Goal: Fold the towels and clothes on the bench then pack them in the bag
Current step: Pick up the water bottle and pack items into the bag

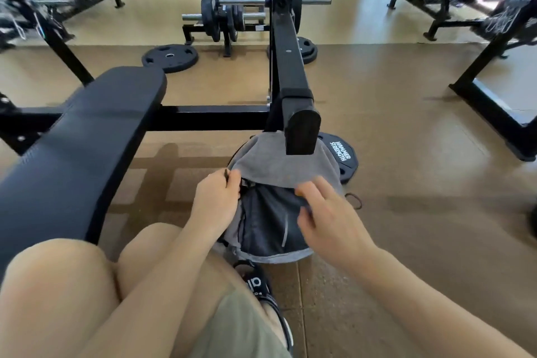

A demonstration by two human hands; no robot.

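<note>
A grey and black bag (267,227) stands on the floor between my knees and the bench frame. A grey towel (270,163) lies over the bag's top, its far edge under a black frame post. My left hand (216,197) grips the bag's left rim and pinches a small dark zipper pull. My right hand (328,215) hovers over the bag's right side, fingers spread and slightly blurred, its fingertips at the towel's near edge. The black padded bench (81,148) runs along the left with nothing lying on it.
A black frame post (300,128) stands just behind the bag. A Hammer Strength weight plate (341,155) lies on the floor at the bag's right. A small dark loop (356,200) lies on the floor nearby. My sandalled foot (261,285) is below the bag.
</note>
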